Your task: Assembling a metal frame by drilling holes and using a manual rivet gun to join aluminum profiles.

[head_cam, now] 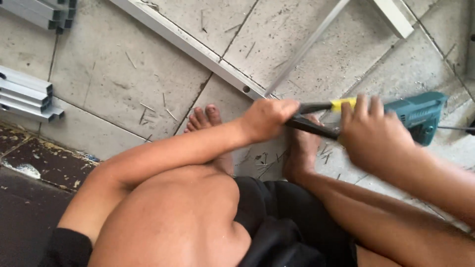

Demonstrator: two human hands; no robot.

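Observation:
I squat barefoot on a tiled floor. My left hand [267,118] is closed around the head end of a hand tool [316,123] with two black handles and a yellow piece. It sits right at the corner where two aluminium frame bars [198,52] meet. My right hand [373,133] wraps the outer ends of the two black handles. The tool's head is hidden inside my left fist. Both hands look blurred.
A teal power drill [420,116] lies on the floor just beyond my right hand. Grey aluminium profiles are stacked at the left [27,94] and top left [47,11]. A white bar [396,17] lies at the top right. Metal shavings litter the tiles by my feet [208,118].

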